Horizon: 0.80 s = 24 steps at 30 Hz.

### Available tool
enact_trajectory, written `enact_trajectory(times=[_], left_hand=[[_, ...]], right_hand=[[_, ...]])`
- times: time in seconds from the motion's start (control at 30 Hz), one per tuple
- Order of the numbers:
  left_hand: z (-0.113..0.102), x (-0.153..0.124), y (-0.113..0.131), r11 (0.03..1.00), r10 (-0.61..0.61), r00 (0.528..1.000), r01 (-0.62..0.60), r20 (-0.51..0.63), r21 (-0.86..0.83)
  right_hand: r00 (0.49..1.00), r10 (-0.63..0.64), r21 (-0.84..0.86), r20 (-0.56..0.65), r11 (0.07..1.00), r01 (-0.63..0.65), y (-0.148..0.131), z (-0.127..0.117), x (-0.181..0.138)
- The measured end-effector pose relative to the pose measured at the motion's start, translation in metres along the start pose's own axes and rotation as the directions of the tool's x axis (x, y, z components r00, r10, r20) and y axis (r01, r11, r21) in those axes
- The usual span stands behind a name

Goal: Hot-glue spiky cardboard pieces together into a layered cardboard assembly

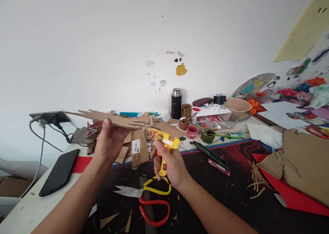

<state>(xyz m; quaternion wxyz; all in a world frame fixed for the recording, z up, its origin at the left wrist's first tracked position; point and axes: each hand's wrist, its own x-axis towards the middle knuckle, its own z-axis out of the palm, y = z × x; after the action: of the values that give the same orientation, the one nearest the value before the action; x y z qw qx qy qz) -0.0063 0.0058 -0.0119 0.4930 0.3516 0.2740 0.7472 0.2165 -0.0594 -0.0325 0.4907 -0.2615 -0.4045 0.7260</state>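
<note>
My left hand (109,141) holds up a long, jagged cardboard cut-out (108,118), fingers wrapped round its underside. It lies nearly flat above the table, its points reaching left. My right hand (171,163) grips a yellow hot glue gun (166,146) by the handle, with a finger at the trigger. An orange light glows on the gun's body. Its nozzle points left and touches the right end of the cut-out.
Yellow-handled and red-handled scissors (151,196) lie on the dark mat (231,193) below my hands. A black phone (60,171) rests at left near a power strip (50,117). Cardboard scraps, paint jars (191,131), a flask (176,103), a bowl (238,107) and a utility knife (209,154) crowd the back and right.
</note>
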Motion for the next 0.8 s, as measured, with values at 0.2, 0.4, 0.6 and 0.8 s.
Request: enact_trajectory(times=[0.2,0.4,0.6,0.8], left_hand=[[0.0005,-0.0005,0.0014,1.0,-0.007,1.0,0.007,0.015,0.017],[0.0,-0.0001,0.0019,1.0,-0.003,1.0,0.002,0.007,0.024],[-0.0016,0.0003,0.0022,0.999,-0.003,1.0,0.003,0.01,0.046],[-0.0011,0.0005,0.0022,0.999,-0.002,1.0,0.002,-0.001,0.036]], right_hand=[[1.0,-0.004,-0.009,0.002,1.0,0.004,0.0015,-0.0009,0.001],[1.0,-0.007,-0.024,0.003,1.0,0.007,0.0013,-0.0003,0.0003],[1.0,-0.008,-0.028,0.004,1.0,0.008,0.0012,0.0,0.0002],[1.0,0.001,-0.021,0.01,1.0,-0.001,-0.0006,0.0012,-0.0009]])
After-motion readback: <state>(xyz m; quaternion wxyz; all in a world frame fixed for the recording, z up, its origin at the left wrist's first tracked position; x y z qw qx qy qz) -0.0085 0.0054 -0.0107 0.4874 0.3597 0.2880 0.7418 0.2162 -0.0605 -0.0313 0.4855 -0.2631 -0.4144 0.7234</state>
